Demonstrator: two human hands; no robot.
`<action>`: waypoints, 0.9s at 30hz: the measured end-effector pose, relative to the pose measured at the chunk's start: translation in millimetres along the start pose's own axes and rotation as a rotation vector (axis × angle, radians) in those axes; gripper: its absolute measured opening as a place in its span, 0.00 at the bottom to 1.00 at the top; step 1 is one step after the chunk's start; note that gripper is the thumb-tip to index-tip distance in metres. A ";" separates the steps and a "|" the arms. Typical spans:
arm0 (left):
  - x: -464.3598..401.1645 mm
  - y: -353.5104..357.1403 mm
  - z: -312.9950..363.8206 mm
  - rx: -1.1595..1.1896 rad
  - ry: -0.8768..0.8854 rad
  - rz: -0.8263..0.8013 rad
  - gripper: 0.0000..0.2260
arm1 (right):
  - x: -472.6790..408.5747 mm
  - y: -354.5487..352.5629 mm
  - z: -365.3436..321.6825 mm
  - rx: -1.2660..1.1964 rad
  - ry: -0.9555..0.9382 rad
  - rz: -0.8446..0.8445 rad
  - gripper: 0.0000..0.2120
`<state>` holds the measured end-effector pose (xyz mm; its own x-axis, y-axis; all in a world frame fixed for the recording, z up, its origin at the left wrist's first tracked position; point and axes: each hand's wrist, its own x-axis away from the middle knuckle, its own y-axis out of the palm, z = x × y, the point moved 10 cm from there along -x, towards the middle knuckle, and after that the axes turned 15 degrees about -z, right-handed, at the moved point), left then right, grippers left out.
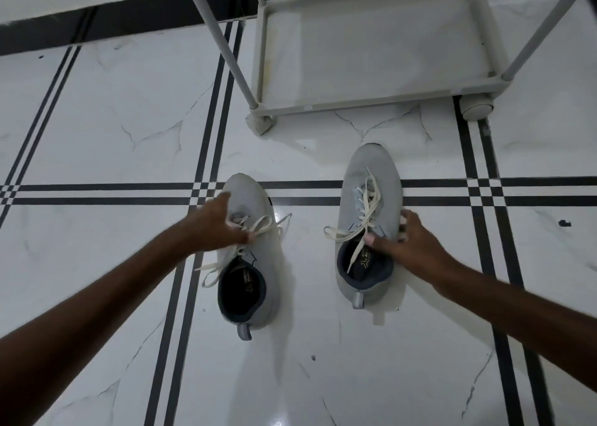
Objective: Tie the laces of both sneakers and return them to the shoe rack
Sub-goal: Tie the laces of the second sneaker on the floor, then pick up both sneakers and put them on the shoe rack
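Observation:
Two light grey sneakers stand side by side on the tiled floor, toes pointing away from me. The left sneaker (258,264) has loose cream laces (258,228) spilling to both sides. My left hand (219,225) lies over its tongue, fingers spread across the laces. On the right sneaker (368,199) the cream laces (365,218) are loose too, one end hanging into the shoe's opening. My right hand (403,241) grips its right side near the collar, thumb at the tongue. The shoe rack (371,102), a pale grey frame on wheels, stands just beyond the sneakers.
White marble floor tiles with black stripe borders (323,192) run under the shoes. A black skirting band and white wall (97,18) lie at the back. The rack's bottom shelf (371,47) holds nothing. A rack wheel (475,108) sits near the right sneaker's toe.

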<state>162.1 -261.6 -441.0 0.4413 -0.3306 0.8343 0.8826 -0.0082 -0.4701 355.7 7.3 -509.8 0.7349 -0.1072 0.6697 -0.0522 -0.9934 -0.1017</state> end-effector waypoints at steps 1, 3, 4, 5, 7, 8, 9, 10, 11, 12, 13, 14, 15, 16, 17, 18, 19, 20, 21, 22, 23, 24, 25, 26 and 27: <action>3.5 21.4 -24.6 0.117 -0.039 -0.127 0.32 | 0.6 6.2 9.4 0.009 0.026 -0.036 0.36; 7.5 52.1 -65.5 0.308 -0.103 -0.209 0.41 | 0.3 6.7 13.3 0.101 0.043 -0.022 0.37; 5.4 59.5 -80.2 0.365 -0.117 -0.154 0.44 | 0.2 5.5 11.0 0.137 0.046 0.001 0.37; 1.5 62.7 -89.5 0.387 -0.108 -0.061 0.44 | -0.8 5.5 8.3 0.158 0.046 0.022 0.37; 0.4 69.6 -86.3 0.356 -0.082 0.065 0.35 | -2.1 8.8 2.2 0.186 0.031 0.042 0.35; 0.6 70.6 -83.8 0.360 -0.077 0.122 0.31 | -3.3 11.7 -0.5 0.193 0.022 0.042 0.34; -0.1 73.1 -78.1 0.385 -0.053 0.154 0.30 | -4.4 15.4 -3.3 0.198 0.018 0.037 0.33; -2.4 75.8 -74.4 0.427 -0.029 0.167 0.30 | -5.3 20.4 -6.2 0.205 0.015 0.028 0.33; -5.6 78.5 -71.3 0.460 -0.006 0.177 0.31 | -6.7 26.9 -8.8 0.210 0.012 0.014 0.32; -6.3 79.5 -65.6 0.471 0.009 0.184 0.31 | -8.5 32.0 -10.7 0.210 0.006 0.004 0.32; -8.5 81.4 -56.8 0.465 0.029 0.178 0.31 | -9.9 35.1 -10.5 0.205 0.009 -0.007 0.33; -9.7 83.2 -48.7 0.464 0.048 0.167 0.29 | -11.5 38.6 -10.9 0.205 0.012 -0.020 0.33; -11.2 84.2 -43.3 0.468 0.068 0.159 0.27 | -12.9 41.6 -12.2 0.212 0.021 -0.031 0.33; -10.7 85.0 -37.9 0.481 0.086 0.145 0.26 | -13.8 41.3 -13.0 0.220 0.025 -0.036 0.33; -8.6 85.0 -33.8 0.498 0.099 0.137 0.24 | -12.7 40.0 -15.1 0.232 0.034 -0.045 0.32; -4.5 83.8 -31.7 0.524 0.106 0.133 0.23 | -10.1 38.1 -18.6 0.244 0.038 -0.053 0.32; 0.9 81.1 -30.7 0.544 0.108 0.127 0.20 | -4.8 35.5 -24.6 0.262 0.053 -0.057 0.32; 9.1 78.6 -28.3 0.565 0.108 0.116 0.17 | 3.3 32.6 -32.2 0.275 0.062 -0.060 0.32; 17.8 77.6 -24.2 0.575 0.111 0.110 0.14 | 13.0 31.0 -38.6 0.281 0.074 -0.064 0.32; 29.3 74.3 -19.2 0.590 0.124 0.106 0.12 | 23.5 28.8 -47.5 0.285 0.076 -0.065 0.32; 42.0 68.7 -15.4 0.605 0.133 0.104 0.11 | 35.9 26.7 -59.3 0.288 0.087 -0.066 0.32; 55.7 61.6 -10.8 0.618 0.144 0.107 0.12 | 47.7 25.3 -72.1 0.288 0.083 -0.066 0.33; 72.2 53.4 -5.3 0.633 0.156 0.110 0.12 | 62.1 23.7 -88.7 0.293 0.072 -0.065 0.33; 90.7 43.5 0.9 0.656 0.181 0.111 0.14 | 76.6 21.3 -106.8 0.296 0.051 -0.068 0.33; 111.0 33.1 7.9 0.671 0.204 0.104 0.15 | 93.2 19.5 -125.4 0.294 0.046 -0.076 0.32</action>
<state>241.6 -291.1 -361.6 0.5473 -0.4689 0.6933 0.7761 0.5944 -0.2107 338.4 -27.1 -357.2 0.6973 -0.0417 0.7156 0.2042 -0.9454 -0.2540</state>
